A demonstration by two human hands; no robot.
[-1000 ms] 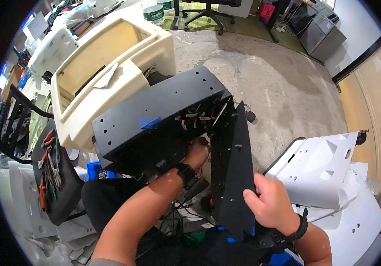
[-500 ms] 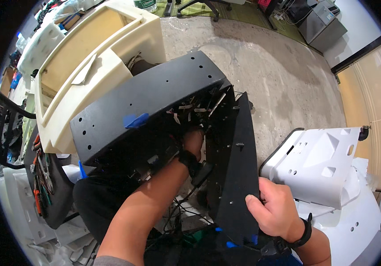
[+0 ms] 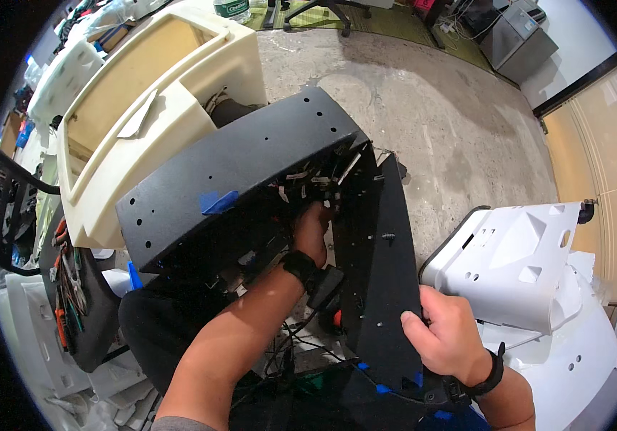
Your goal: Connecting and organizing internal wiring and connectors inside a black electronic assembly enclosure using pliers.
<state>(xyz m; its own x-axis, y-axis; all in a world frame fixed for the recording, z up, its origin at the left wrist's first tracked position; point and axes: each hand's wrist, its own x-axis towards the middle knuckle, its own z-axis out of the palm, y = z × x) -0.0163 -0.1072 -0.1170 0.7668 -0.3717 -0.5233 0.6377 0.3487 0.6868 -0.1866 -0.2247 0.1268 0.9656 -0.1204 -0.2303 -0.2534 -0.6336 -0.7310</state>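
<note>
Grey floor (image 3: 459,136), dark seat (image 3: 100,316) — hand tools (image 3: 74,284)

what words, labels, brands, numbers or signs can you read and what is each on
Water bottle: green label with pale lettering, which I won't copy out.
White tags inside the black box: too small to read.
Pale sticker on the grey cabinet: too small to read.

1. Far left: a large cream plastic housing (image 3: 170,118), a thin white sheet (image 3: 137,121) lying on it.
2. Left: red-handled metal hand tools (image 3: 72,289) on a dark grey seat (image 3: 96,309).
3. Right: a white moulded plastic shell (image 3: 499,276) with holes.
</note>
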